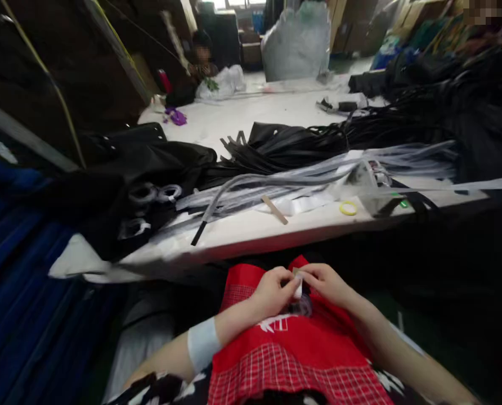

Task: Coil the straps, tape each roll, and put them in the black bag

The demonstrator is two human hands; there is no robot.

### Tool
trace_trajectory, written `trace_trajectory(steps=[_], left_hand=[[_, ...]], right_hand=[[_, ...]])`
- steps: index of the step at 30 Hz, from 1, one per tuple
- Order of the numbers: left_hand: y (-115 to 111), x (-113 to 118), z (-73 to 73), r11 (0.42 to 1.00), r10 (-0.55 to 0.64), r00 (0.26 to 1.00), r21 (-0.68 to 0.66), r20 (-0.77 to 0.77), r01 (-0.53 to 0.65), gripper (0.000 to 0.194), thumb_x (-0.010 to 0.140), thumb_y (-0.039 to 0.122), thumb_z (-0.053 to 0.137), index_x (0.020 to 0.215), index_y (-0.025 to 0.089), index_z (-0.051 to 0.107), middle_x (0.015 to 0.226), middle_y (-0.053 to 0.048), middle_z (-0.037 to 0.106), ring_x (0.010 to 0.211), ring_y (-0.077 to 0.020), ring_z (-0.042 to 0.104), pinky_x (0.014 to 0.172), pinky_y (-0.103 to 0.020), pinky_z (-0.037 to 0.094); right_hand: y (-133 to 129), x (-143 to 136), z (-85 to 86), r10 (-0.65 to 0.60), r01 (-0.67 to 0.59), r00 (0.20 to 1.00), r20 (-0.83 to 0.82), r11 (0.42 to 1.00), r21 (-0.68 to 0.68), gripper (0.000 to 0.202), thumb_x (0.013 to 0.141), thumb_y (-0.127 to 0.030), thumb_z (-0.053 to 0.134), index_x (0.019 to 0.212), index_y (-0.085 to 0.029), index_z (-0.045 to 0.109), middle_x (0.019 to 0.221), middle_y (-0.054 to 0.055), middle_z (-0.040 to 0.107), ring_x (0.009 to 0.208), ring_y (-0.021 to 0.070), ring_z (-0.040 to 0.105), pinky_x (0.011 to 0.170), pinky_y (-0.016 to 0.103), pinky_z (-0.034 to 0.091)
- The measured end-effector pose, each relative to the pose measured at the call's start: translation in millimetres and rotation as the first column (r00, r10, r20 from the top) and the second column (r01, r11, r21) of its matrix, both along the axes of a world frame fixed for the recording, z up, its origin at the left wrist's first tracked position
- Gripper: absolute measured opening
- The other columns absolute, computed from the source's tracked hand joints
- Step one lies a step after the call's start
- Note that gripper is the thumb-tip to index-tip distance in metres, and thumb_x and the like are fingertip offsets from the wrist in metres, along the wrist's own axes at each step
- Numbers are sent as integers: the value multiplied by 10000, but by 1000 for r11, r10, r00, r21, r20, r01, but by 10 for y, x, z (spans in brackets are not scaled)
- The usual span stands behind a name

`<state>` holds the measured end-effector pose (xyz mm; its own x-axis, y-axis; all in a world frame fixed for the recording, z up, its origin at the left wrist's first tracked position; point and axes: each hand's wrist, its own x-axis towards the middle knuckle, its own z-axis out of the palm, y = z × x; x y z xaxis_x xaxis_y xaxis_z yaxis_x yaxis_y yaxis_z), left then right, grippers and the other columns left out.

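1. Head view, five o'clock: left hand point(273, 292) pinches small white piece point(299, 287) over red apron point(318, 344).
2. Right hand point(327, 283) pinches too, from three o'clock, presumably steadying it.
3. Tan strip point(275, 210) lies eleven o'clock from them, seemingly within reach.

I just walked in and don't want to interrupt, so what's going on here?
Someone is working with both hands over a red apron. The left hand pinches a small white piece, and the right hand's fingertips meet it at the top; finer detail is too small to tell. On the white table in front lie black strips, a tan strip and a yellow ring.
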<state>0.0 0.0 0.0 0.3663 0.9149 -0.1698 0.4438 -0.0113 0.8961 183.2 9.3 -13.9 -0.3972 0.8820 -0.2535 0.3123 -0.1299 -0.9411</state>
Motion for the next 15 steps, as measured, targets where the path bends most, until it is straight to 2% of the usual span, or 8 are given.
trace_trajectory(steps=[3, 7, 10, 15], left_hand=[[-25, 73, -39, 999, 26, 999, 21, 35, -27, 270, 868, 355, 543, 686, 173, 624, 701, -11, 612, 700, -144, 558, 679, -268, 407], [-43, 121, -86, 996, 83, 989, 19, 119, -86, 74, 828, 254, 565, 807, 188, 542, 752, 7, 611, 694, -129, 566, 670, -248, 432], [-47, 127, -98, 995, 104, 988, 2, 114, -105, 75, 810, 209, 555, 805, 200, 481, 712, 23, 578, 655, -122, 554, 630, -239, 428], [-41, 138, -89, 996, 80, 991, -51, 107, -75, 112, 818, 251, 572, 843, 197, 477, 720, 8, 598, 662, -133, 584, 626, -246, 443]], right_hand=[[27, 124, 76, 34, -44, 993, -110, 995, -90, 407, 806, -538, 603, 765, -147, 713, 726, 39, 669, 714, 189, 588, 672, 286, 455], [2, 174, 52, 18, -39, 990, -138, 988, -152, 303, 745, -447, 709, 800, -149, 722, 754, 34, 698, 712, 186, 617, 690, 289, 470], [-32, 158, 8, -3, -20, 991, -133, 985, -171, 267, 714, -411, 743, 749, -150, 706, 703, 21, 685, 675, 176, 616, 668, 284, 471], [-43, 157, 13, 2, -23, 994, -109, 981, -191, 289, 683, -408, 768, 763, -141, 689, 670, 9, 674, 619, 150, 593, 615, 263, 456]])
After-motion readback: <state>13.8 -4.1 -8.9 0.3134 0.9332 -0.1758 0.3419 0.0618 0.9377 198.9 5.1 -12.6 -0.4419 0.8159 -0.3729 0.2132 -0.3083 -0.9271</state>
